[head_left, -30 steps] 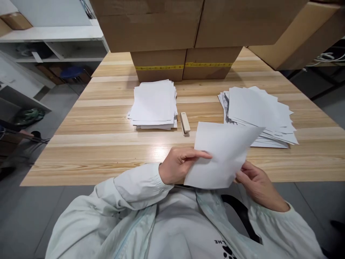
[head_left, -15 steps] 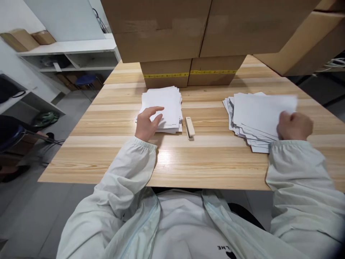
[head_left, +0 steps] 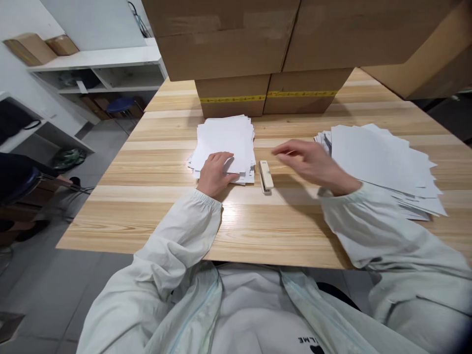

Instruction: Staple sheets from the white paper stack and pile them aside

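My left hand (head_left: 217, 173) rests at the near edge of a neat stack of white paper (head_left: 226, 135), its curved fingers on the sheets and the thumb spread apart from them. Just right of that stack, a cream stapler (head_left: 265, 177) lies on the table. My right hand (head_left: 313, 164) hovers right of the stapler, slightly blurred, with fingers stretched toward the left and nothing visible in them. Behind its wrist lies a second, fanned-out pile of paper (head_left: 376, 157), partly covered by my right sleeve.
Large cardboard boxes (head_left: 232, 44) are piled at the table's far side, the lower ones banded with yellow tape. A light wooden table (head_left: 147, 211) bears everything. At left are white shelves (head_left: 110, 58), a blue stool (head_left: 121, 104) and part of a seated person's leg (head_left: 61, 179).
My right hand has left the right paper pile and moved left toward the stapler; that pile is now more fanned out. My left hand has lowered onto the left stack.
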A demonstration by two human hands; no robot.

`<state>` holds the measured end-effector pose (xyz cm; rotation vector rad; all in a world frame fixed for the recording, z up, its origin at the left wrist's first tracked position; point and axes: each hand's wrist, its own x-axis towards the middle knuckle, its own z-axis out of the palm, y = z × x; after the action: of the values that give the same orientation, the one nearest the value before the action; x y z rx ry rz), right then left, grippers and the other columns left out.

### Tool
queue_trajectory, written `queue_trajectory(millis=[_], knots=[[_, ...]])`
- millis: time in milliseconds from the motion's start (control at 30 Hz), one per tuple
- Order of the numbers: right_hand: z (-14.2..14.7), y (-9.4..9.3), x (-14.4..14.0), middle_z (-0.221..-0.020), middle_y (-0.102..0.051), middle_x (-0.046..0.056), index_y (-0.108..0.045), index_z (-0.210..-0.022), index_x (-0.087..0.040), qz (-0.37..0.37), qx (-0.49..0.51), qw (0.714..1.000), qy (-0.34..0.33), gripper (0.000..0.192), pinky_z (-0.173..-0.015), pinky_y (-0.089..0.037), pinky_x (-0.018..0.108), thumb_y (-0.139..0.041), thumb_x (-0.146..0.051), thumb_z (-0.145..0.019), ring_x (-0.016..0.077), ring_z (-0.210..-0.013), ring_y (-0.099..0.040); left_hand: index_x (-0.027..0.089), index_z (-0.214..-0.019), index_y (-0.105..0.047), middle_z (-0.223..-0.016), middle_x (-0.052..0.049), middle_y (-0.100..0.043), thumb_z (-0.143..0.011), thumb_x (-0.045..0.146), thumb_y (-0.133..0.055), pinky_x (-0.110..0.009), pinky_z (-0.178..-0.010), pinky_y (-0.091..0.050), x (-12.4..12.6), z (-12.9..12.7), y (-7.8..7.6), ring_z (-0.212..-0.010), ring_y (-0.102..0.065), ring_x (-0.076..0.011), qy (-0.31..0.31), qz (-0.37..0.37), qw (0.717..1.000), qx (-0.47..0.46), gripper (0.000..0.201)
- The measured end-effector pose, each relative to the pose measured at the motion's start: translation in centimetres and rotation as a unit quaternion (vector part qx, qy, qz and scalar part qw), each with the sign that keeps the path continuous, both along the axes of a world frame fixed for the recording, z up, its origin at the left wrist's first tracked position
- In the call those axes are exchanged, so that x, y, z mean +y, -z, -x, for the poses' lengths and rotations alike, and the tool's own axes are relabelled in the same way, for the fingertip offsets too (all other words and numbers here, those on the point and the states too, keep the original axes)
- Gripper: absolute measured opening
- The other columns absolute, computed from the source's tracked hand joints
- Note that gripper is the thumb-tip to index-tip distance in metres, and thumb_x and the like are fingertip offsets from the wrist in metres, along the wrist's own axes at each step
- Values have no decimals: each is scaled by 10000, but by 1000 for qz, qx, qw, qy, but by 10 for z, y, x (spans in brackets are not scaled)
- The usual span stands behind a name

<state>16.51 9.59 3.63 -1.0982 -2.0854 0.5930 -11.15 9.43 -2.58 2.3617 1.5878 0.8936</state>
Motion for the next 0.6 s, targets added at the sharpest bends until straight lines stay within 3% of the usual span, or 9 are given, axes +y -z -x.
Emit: queue_trajectory(millis=[67, 200, 433, 600], knots=[[30, 8, 12, -975, -746, 65, -737, -974, -217, 4, -26, 996, -86, 200, -792, -520, 373, -609, -346, -891, 209, -863, -673, 162, -1228, -624, -1264, -124, -671, -743, 223, -810, -491, -1074, -479, 0, 2, 1, -1226, -576, -311, 2, 0, 1000, -17, 523], [57, 23, 32, -920, -703, 73, -732, -1015, -185, -25, -106, 988, -111, 207, -755, -451, 336, -676, -249, -827, 210, -839, -621, 170, -1233, -627, -1254, -136, -672, -782, 314, -792, -479, -1059, -499, 0, 6, 1, -1226, -604, -296, 1, 11, 998, -54, 501], [54, 30, 38, -986, -675, 78, -710, -1088, -215, -41, -136, 982, -122, 256, -798, -435, 347, -692, -287, -844, 240, -929, -603, 175, -1222, -647, -1275, -120, -694, -908, 300, -640, -431, -1062, -506, -4, 6, -2, -1232, -628, -265, -24, 30, 997, -61, 338], [53, 28, 39, -944, -680, 73, -710, -1077, -207, -38, -113, 985, -128, 252, -759, -434, 332, -682, -351, -872, 222, -867, -610, 197, -1196, -651, -1271, -115, -705, -924, 276, -617, -457, -1067, -502, -5, 5, 0, -1291, -603, -277, -17, 5, 1000, -13, 286]])
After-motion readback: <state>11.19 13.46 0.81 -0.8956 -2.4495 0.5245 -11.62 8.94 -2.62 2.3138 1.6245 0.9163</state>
